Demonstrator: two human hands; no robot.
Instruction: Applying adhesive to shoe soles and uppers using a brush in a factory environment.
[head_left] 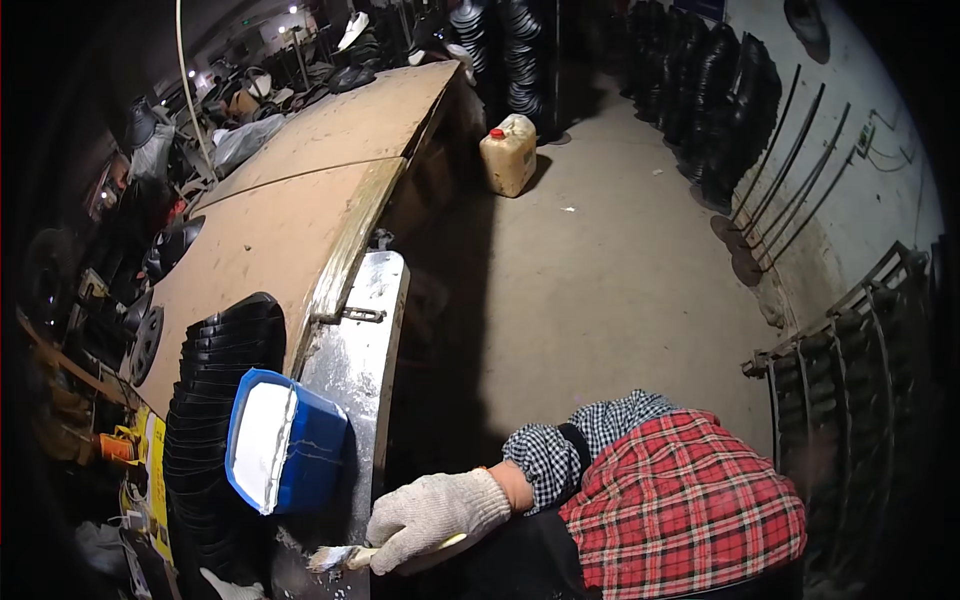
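My right hand (440,515), in a pale knitted glove, is closed around the handle of a paintbrush (335,558). The bristles point left and carry whitish residue, low over the front of the metal-topped bench. Just beyond the brush, a blue plastic tub (315,450) holds white material. Left of the tub runs a long stack of overlapping black curved pieces (215,390), which look like shoe soles. Only a sliver of my gloved left hand (232,588) shows at the bottom edge, near the stack's close end; most of its fingers are out of sight.
A shiny metal bench top (360,350) with a latch meets a large brown board-covered table (250,260). A yellowish jerrycan with a red cap (512,155) stands on the floor. Black stacks (705,95) and leaning rods (790,170) line the right wall; a metal rack (850,420) is nearer.
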